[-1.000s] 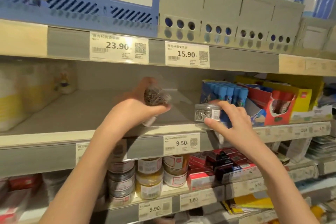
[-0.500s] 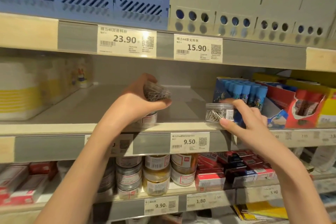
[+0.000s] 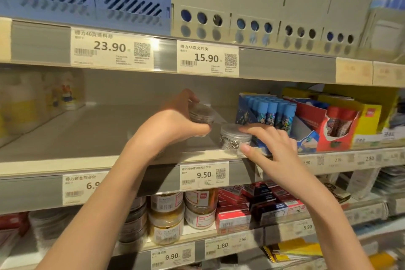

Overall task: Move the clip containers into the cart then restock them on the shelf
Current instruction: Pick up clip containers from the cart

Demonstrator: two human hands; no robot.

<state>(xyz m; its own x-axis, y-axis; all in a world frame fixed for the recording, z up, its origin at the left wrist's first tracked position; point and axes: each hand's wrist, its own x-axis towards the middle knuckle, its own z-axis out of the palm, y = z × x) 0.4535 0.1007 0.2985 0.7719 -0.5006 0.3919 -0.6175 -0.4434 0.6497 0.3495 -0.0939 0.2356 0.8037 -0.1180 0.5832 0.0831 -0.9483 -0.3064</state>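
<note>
My left hand [image 3: 175,120] grips a clear round clip container [image 3: 202,115] of dark clips, tilted, just above the middle shelf [image 3: 87,136]. A second clear container [image 3: 234,137] of silver clips stands on the shelf near its front edge, right of the first. My right hand [image 3: 269,144] holds it, fingers over the lid and thumb against its lower side. Whether anything sits under the left hand's container is hidden by the hand.
A blue box of glue sticks [image 3: 269,112] stands right of the silver container, then red and yellow boxes [image 3: 341,125]. File boxes [image 3: 263,6] fill the shelf above. Jars [image 3: 166,217] and small red boxes [image 3: 234,212] sit on the shelf below. Bare shelf lies to the left.
The right hand slid the silver clip container further onto the shelf, closer to the left one. The left hand brought its container lower toward the shelf. The camera has moved closer.
</note>
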